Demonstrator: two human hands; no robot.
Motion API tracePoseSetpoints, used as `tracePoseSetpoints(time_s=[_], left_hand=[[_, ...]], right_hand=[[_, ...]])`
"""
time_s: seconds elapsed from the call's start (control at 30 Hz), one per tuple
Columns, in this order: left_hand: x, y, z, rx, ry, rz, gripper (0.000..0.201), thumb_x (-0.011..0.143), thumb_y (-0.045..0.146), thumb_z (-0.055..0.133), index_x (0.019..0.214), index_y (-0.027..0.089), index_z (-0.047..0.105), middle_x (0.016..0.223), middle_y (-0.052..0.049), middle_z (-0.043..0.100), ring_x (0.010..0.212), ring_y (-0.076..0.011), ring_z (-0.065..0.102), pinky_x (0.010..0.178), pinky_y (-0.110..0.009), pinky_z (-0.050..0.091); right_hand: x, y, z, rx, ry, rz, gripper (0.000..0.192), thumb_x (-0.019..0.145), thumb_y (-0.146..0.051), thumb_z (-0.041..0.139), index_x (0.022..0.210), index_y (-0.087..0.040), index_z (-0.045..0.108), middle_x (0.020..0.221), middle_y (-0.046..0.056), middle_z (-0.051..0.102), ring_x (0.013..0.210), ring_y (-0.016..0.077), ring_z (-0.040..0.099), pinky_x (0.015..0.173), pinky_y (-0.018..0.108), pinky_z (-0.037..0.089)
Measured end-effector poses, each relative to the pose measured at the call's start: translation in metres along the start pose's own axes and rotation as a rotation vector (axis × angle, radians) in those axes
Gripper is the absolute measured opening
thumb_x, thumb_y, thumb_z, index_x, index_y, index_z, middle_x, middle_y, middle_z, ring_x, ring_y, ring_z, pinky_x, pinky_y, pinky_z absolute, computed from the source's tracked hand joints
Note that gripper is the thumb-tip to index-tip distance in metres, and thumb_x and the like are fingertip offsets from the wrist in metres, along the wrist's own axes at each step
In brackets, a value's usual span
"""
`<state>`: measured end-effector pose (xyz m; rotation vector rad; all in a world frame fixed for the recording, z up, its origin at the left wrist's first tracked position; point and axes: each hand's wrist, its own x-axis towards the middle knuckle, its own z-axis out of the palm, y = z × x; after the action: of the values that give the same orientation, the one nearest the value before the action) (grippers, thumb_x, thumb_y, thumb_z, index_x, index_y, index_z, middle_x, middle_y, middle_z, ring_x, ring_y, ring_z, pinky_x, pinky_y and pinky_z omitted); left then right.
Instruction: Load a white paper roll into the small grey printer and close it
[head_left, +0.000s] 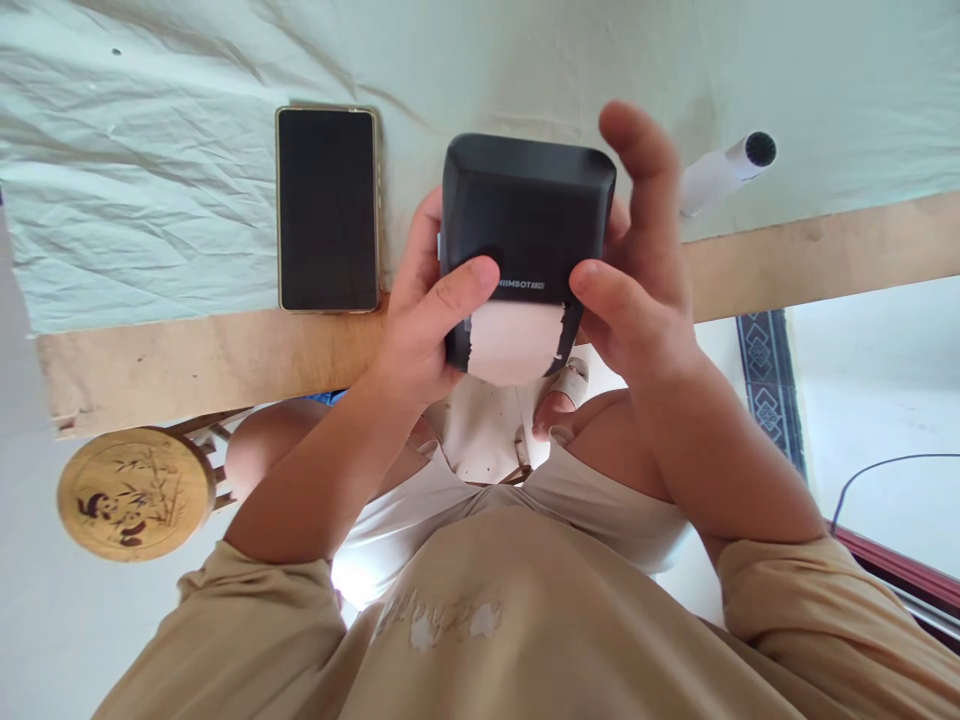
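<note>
A black label printer (pixel 529 215) with pale lettering is held up between my two hands, over the table's front edge. A strip of whitish label paper (pixel 517 340) hangs from its near end, with a ragged upper edge. My left hand (pixel 424 310) grips the printer's left side, thumb on the top face and the other fingers mostly hidden behind it. My right hand (pixel 645 270) holds the right side with its thumb on top, while the index finger is raised off the casing. The printer's underside is hidden.
A dark-screened phone (pixel 328 210) in a clear case lies to the left on the pale cloth (pixel 150 180). At the right rests a white tube-shaped object (pixel 720 175) with a dark end. The wooden table edge (pixel 210 360) runs across; a round stool (pixel 135 493) stands at lower left.
</note>
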<state>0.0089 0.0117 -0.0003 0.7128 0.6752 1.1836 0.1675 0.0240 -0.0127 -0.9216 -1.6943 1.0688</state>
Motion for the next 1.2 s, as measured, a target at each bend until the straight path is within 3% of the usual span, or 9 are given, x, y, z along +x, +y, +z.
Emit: tracePoseSetpoints(time_s=[0.1, 0.2, 0.47, 0.57, 0.67, 0.77, 0.9, 1.03, 1.2], left_hand=[[0.000, 0.002, 0.002, -0.013, 0.007, -0.029, 0.028, 0.080, 0.030, 0.061, 0.107, 0.032, 0.055, 0.102, -0.002, 0.066, 0.114, -0.0248, 0.060, 0.079, -0.035, 0.050], [0.001, 0.002, 0.002, -0.045, -0.009, -0.020, 0.034, 0.074, 0.029, 0.066, 0.106, 0.033, 0.057, 0.106, -0.001, 0.069, 0.128, -0.0296, 0.050, 0.090, -0.041, 0.048], [0.001, 0.001, 0.002, 0.016, -0.011, -0.020, 0.037, 0.072, 0.030, 0.067, 0.106, 0.033, 0.054, 0.107, -0.003, 0.068, 0.125, -0.0315, 0.052, 0.080, -0.040, 0.052], [0.001, -0.001, 0.009, -0.028, 0.073, 0.035, 0.028, 0.075, 0.033, 0.063, 0.102, 0.034, 0.055, 0.101, -0.001, 0.068, 0.126, -0.0284, 0.052, 0.081, -0.037, 0.052], [0.003, 0.000, 0.013, -0.108, 0.087, 0.021, 0.015, 0.086, 0.039, 0.051, 0.096, 0.030, 0.058, 0.105, -0.001, 0.069, 0.128, -0.0241, 0.052, 0.092, -0.037, 0.051], [0.003, 0.001, 0.012, -0.114, 0.030, -0.023, 0.032, 0.093, 0.041, 0.038, 0.094, 0.024, 0.065, 0.110, -0.002, 0.070, 0.128, -0.0249, 0.051, 0.097, -0.041, 0.050], [0.004, -0.002, 0.007, -0.120, 0.026, -0.020, 0.039, 0.092, 0.046, 0.039, 0.091, 0.021, 0.070, 0.102, -0.003, 0.072, 0.117, -0.0243, 0.059, 0.094, -0.039, 0.053], [0.005, -0.006, 0.003, -0.177, 0.062, -0.012, 0.029, 0.093, 0.038, 0.042, 0.083, 0.021, 0.063, 0.091, -0.001, 0.071, 0.093, -0.0177, 0.066, 0.081, -0.032, 0.054], [0.007, -0.004, 0.004, -0.196, 0.113, -0.009, 0.028, 0.092, 0.034, 0.046, 0.074, 0.019, 0.061, 0.070, 0.000, 0.061, 0.067, -0.0107, 0.057, 0.064, -0.024, 0.048]], right_hand=[[0.002, 0.005, -0.001, 0.235, -0.076, 0.075, 0.069, 0.081, -0.050, 0.053, 0.138, -0.036, 0.016, 0.118, 0.001, 0.053, 0.082, 0.0103, 0.057, 0.066, 0.024, 0.056], [0.004, 0.010, -0.003, 0.284, -0.065, 0.067, 0.071, 0.078, -0.049, 0.058, 0.137, -0.037, 0.020, 0.119, 0.000, 0.053, 0.081, 0.0097, 0.056, 0.064, 0.023, 0.055], [0.003, 0.008, -0.004, 0.191, -0.048, 0.055, 0.070, 0.078, -0.048, 0.059, 0.136, -0.036, 0.022, 0.108, 0.001, 0.054, 0.071, 0.0078, 0.053, 0.058, 0.021, 0.051], [0.002, 0.006, -0.003, 0.210, -0.053, 0.056, 0.069, 0.079, -0.050, 0.058, 0.136, -0.036, 0.021, 0.109, 0.000, 0.054, 0.069, 0.0059, 0.051, 0.057, 0.019, 0.051], [0.001, 0.006, -0.004, 0.218, -0.028, 0.062, 0.068, 0.080, -0.049, 0.059, 0.137, -0.035, 0.023, 0.116, 0.000, 0.053, 0.079, 0.0069, 0.055, 0.064, 0.019, 0.052], [0.001, 0.006, -0.007, 0.170, -0.006, 0.024, 0.066, 0.080, -0.050, 0.059, 0.137, -0.034, 0.028, 0.127, 0.002, 0.048, 0.093, 0.0101, 0.059, 0.073, 0.021, 0.054], [-0.001, 0.004, -0.010, 0.114, -0.013, 0.031, 0.067, 0.080, -0.052, 0.059, 0.137, -0.034, 0.028, 0.136, 0.001, 0.044, 0.085, 0.0069, 0.057, 0.077, 0.023, 0.054], [-0.001, 0.004, -0.008, 0.045, -0.025, 0.033, 0.077, 0.075, -0.056, 0.063, 0.139, -0.035, 0.025, 0.138, 0.002, 0.042, 0.090, 0.0098, 0.057, 0.078, 0.024, 0.054], [0.001, 0.008, -0.011, -0.047, -0.039, -0.059, 0.082, 0.073, -0.057, 0.065, 0.140, -0.034, 0.023, 0.129, 0.004, 0.045, 0.094, 0.0126, 0.056, 0.080, 0.026, 0.053]])
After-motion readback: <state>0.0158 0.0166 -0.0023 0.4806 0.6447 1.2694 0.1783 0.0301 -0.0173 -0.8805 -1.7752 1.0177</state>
